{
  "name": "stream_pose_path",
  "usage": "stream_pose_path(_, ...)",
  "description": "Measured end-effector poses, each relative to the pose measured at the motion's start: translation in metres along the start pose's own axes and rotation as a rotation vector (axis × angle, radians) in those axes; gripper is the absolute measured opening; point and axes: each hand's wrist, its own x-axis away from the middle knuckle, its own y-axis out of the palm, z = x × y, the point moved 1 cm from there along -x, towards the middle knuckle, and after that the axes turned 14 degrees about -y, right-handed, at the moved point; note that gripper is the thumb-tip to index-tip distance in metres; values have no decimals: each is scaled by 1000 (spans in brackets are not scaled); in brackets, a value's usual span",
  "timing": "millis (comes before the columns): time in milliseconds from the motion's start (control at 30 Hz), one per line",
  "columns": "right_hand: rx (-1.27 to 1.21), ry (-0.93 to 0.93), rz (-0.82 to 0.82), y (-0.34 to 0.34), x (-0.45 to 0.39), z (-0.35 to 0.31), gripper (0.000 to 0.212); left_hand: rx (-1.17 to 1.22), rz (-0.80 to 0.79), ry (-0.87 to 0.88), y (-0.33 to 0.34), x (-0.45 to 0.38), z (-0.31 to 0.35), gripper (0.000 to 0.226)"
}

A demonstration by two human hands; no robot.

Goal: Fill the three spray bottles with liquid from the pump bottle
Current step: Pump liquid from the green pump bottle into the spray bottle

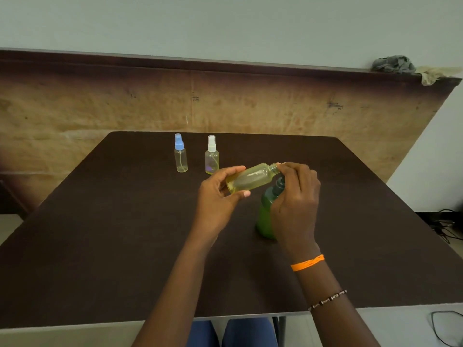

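My left hand (pixel 220 194) grips a yellowish spray bottle (pixel 251 177) without its cap, tilted with its open neck pointing right. My right hand (pixel 295 196) is at that neck and over the top of the green pump bottle (pixel 264 216), which stands on the dark table (pixel 125 234); the pump head is mostly hidden by my fingers. Farther back stand two capped spray bottles: a clear one with a blue cap (pixel 180 154) and a yellowish one with a white cap (pixel 212 156).
A worn wooden panel (pixel 225 103) rises behind the table. Crumpled cloths (pixel 393 64) lie on its top edge at the right. Cables (pixel 448 226) trail on the floor at the right.
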Motion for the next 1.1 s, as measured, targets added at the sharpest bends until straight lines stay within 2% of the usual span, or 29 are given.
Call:
stream_pose_path(167,35,-13,41,5,11,5,30,1,-1,-11,2,1,-7,54)
stream_pose_path(400,-28,0,-33,-5,-2,0,36,-10,2,20,2,4,-3,52)
stream_pose_path(1100,-2,12,-24,0,8,-2,37,-25,19,-1,2,4,-4,48)
